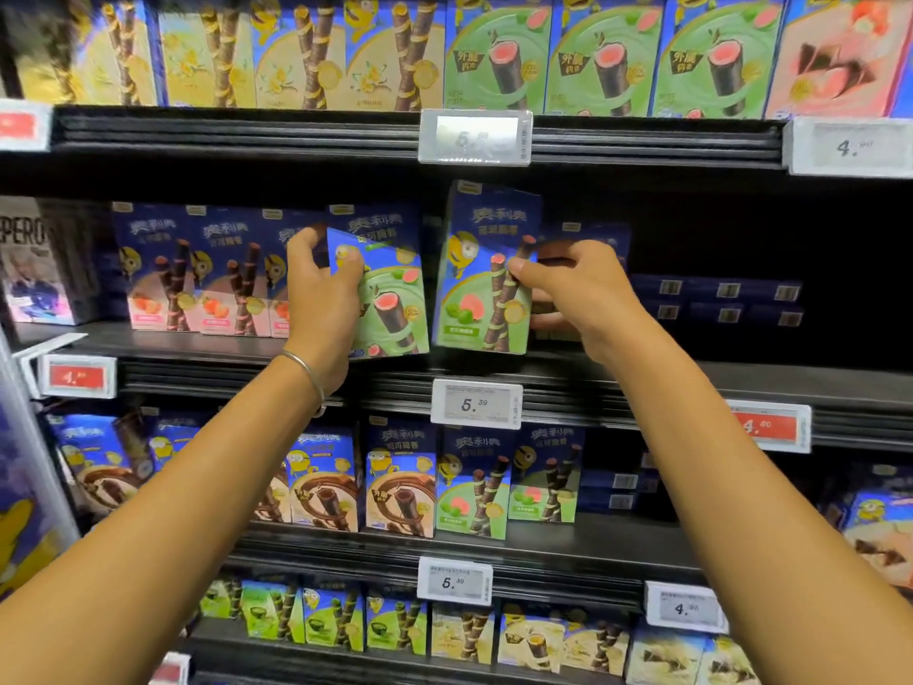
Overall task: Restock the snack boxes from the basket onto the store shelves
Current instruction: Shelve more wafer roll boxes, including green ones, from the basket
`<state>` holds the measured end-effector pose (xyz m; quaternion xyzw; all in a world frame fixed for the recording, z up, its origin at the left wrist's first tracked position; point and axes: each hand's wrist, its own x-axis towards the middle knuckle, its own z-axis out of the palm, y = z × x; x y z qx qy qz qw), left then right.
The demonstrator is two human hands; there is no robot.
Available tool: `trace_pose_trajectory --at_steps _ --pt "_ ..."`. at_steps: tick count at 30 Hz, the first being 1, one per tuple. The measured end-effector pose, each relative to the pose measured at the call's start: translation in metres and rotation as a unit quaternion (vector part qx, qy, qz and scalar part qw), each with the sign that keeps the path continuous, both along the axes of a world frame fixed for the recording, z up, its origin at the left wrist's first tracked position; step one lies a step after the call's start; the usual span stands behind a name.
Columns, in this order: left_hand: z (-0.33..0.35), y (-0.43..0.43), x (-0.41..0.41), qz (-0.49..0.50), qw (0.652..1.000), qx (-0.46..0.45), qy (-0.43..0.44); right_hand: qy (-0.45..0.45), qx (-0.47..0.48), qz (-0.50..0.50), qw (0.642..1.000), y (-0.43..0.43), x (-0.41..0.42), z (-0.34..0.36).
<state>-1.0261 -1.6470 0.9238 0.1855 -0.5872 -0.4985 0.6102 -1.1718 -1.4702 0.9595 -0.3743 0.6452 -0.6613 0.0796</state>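
My left hand (pixel 323 289) grips a blue-and-green snack box (pixel 390 299) by its left edge, holding it tilted at the front of the middle shelf (pixel 741 383). My right hand (pixel 575 289) grips the right edge of a second blue-and-green snack box (pixel 481 274), which stands almost upright just right of the first. The two boxes nearly touch. No basket is in view.
Pink-fronted boxes (pixel 197 274) stand in a row left of my left hand. Flat dark blue boxes (pixel 716 301) lie stacked deep on the shelf to the right. Price tags (pixel 477 402) line the shelf edges. Shelves above and below hold more snack boxes.
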Motion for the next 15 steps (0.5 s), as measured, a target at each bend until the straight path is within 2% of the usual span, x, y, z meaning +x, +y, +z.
trace_pose_trajectory --at_steps 3,8,15 --pt "-0.001 -0.003 0.007 0.003 1.0 0.016 0.008 0.001 -0.017 -0.044 0.999 -0.005 -0.016 -0.002" --pt "-0.002 -0.004 0.016 -0.001 1.0 0.014 0.005 0.025 0.046 -0.127 0.99 -0.029 -0.039 -0.014" --pt "0.0 -0.002 0.018 -0.009 1.0 0.013 0.005 0.046 0.075 -0.163 0.983 -0.064 -0.05 -0.024"
